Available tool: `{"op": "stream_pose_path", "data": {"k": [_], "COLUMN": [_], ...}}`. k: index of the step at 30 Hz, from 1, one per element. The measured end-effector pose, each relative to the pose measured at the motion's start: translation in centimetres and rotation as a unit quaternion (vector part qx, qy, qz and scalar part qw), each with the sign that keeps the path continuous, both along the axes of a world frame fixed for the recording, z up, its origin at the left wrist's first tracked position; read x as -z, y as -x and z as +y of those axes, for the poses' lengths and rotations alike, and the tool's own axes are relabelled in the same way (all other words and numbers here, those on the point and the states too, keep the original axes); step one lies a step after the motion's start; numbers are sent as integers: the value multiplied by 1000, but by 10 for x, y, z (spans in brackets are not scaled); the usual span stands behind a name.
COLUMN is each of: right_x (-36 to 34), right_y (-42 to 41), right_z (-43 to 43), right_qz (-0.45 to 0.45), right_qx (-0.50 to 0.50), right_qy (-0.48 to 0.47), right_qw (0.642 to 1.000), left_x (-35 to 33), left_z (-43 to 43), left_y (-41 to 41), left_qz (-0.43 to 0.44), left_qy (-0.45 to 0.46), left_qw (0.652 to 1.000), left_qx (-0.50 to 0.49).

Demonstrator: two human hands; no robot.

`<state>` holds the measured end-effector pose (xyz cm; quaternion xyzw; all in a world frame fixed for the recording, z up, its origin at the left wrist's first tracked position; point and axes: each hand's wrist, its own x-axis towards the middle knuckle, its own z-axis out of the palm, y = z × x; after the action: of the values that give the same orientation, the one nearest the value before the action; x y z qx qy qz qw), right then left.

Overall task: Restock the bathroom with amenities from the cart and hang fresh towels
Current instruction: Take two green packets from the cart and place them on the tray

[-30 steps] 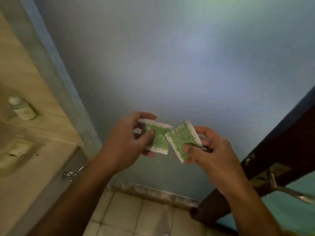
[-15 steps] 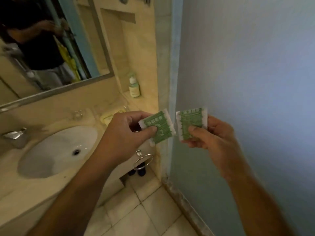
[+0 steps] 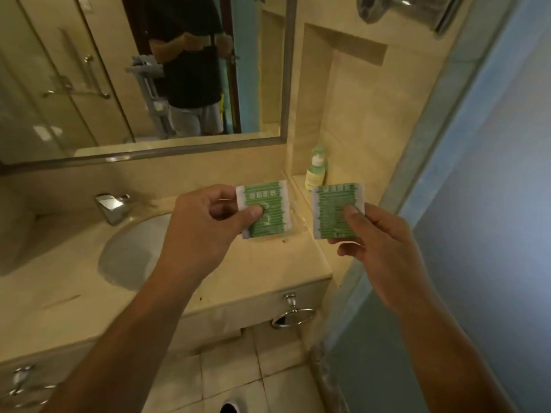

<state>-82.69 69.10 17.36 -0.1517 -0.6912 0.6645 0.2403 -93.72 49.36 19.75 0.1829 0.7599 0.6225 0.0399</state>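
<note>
My left hand [image 3: 205,231] pinches a flat green-and-white amenity packet [image 3: 265,208] by its lower left part, thumb on its face. My right hand [image 3: 378,242] pinches a second, matching packet [image 3: 337,204] from below, thumb pressed on its front. Both packets are held upright, side by side and a little apart, above the right end of the beige vanity counter [image 3: 268,269]. A clear soap dish [image 3: 295,222] lies on the counter just behind the left packet.
An oval sink [image 3: 131,254] and chrome faucet [image 3: 111,204] sit left of my hands. A green pump bottle [image 3: 316,169] stands in the wall niche. A mirror [image 3: 143,70] hangs above. A towel ring [image 3: 293,315] hangs under the counter edge. The blue wall [image 3: 492,204] stands at right.
My view swung left from the blue wall and door to the vanity and mirror. Both hands kept their packets and moved them slightly apart, now over the counter's right end.
</note>
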Motion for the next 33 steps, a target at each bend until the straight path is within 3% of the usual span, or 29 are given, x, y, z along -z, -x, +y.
{"op": "stream_pose_path", "data": {"k": [5,15,24,33], "right_x": [10,33,85,153], "right_y": [72,190,271,323], "right_z": [23,60,104,130], "right_qz": [-14,-74,-117,-188], "right_qx": [25,41,-22,-49], "right_qy": [-73,-15,-56,-8], "right_qw": [997,996,991,981], "left_x": [13,47,106,179], "left_z": [19,63,97,112], "left_y": [70,199,248,283], "left_qz": [-28,-67,-128,-169], "left_qy": [-4,20,54,95], "left_qw": [1000,997,988,972], "left_qx": [-6,30,-69,-130]}}
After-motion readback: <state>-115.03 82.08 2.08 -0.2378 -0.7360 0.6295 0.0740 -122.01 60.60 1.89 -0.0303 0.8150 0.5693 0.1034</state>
